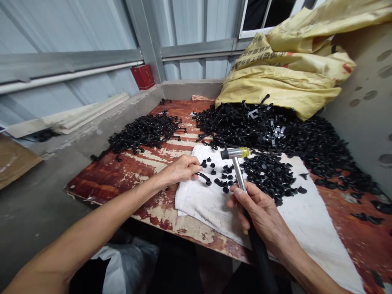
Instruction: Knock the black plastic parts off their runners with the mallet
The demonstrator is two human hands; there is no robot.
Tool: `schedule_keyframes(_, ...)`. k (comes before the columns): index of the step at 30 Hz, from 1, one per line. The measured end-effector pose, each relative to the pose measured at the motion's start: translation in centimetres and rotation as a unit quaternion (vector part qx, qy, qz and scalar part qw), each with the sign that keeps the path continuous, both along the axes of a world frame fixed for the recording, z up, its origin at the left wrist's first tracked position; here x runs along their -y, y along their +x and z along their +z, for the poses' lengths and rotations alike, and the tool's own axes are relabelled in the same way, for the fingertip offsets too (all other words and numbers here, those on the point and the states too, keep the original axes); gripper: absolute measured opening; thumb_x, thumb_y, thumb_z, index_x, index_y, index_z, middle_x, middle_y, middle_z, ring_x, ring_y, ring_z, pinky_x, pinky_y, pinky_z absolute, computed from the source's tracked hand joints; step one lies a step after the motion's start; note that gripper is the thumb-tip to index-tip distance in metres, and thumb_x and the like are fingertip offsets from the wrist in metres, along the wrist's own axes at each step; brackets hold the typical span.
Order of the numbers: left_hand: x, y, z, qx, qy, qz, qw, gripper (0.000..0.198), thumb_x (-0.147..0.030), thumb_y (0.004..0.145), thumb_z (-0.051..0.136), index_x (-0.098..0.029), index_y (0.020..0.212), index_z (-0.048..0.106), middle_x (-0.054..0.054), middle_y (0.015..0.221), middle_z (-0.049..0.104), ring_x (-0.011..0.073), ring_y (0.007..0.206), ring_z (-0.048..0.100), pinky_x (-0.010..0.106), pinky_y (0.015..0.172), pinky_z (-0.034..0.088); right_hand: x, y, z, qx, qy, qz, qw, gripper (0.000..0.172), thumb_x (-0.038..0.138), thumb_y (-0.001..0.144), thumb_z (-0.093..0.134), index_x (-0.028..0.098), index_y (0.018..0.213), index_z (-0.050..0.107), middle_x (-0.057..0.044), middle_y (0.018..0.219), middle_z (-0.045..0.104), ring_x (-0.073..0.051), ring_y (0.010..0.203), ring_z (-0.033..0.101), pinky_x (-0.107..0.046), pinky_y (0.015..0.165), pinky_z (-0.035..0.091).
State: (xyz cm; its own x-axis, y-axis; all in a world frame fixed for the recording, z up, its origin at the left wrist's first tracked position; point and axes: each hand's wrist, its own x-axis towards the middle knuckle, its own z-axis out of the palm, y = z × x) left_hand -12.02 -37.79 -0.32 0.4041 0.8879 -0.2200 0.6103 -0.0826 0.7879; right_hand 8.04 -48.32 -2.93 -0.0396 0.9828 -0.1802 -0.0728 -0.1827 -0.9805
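Observation:
My right hand [255, 202] is closed round a two-faced mallet [238, 173]; its head has one black and one yellow face, on a metal shaft with a black grip. At the left edge of a white cloth [196, 204], my left hand [184, 167] pinches small black curved parts with knobbed ends [204, 178]; how many it holds I cannot tell. Several small black mushroom-shaped caps [227, 177] stand on the cloth between my hands. To their right lies a heap of black round caps [269, 175]. The mallet's head hangs above the cloth's far edge.
A pile of black knobbed parts [147, 130] lies on the worn red-brown board [113, 175] at the left. A larger black pile [241, 122] spills from a yellow sack [284, 77]. Behind stands a low concrete ledge [190, 87] with a red box [143, 76] at its corner.

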Motion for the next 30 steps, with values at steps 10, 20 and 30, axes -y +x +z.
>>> schedule_keyframes(10, -0.3, 0.2, -0.7, -0.018, 0.005, 0.015, 1.000, 0.013, -0.022, 0.080, 0.053, -0.014, 0.072, 0.057, -0.003, 0.054, 0.056, 0.0053, 0.041, 0.036, 0.019, 0.042, 0.025, 0.0, 0.3, -0.6, -0.014, 0.001, 0.007, 1.000, 0.042, 0.059, 0.078, 0.066, 0.018, 0.085, 0.058, 0.003, 0.068, 0.061, -0.003, 0.032, 0.039, -0.018, 0.030, 0.033)
schedule_keyframes(20, -0.5, 0.0, -0.6, -0.008, 0.018, 0.003, 1.000, 0.013, -0.024, 0.079, 0.053, -0.015, 0.070, 0.057, -0.003, 0.053, 0.055, 0.0060, 0.043, 0.041, 0.017, 0.043, 0.028, 0.0, 0.2, -0.2, -0.011, -0.010, 0.006, 1.000, 0.044, 0.061, 0.074, 0.067, 0.019, 0.082, 0.057, 0.004, 0.065, 0.061, -0.003, 0.031, 0.038, -0.018, 0.030, 0.033)
schedule_keyframes(30, -1.1, -0.4, -0.9, 0.001, 0.053, -0.041, 0.998, 0.017, -0.025, 0.079, 0.052, -0.016, 0.065, 0.053, -0.006, 0.053, 0.043, 0.0077, 0.048, 0.048, 0.018, 0.046, 0.029, 0.0, 0.2, -0.1, -0.022, -0.017, 0.005, 1.000, 0.046, 0.061, 0.073, 0.069, 0.018, 0.084, 0.057, 0.004, 0.065, 0.061, -0.002, 0.031, 0.039, -0.017, 0.031, 0.031)
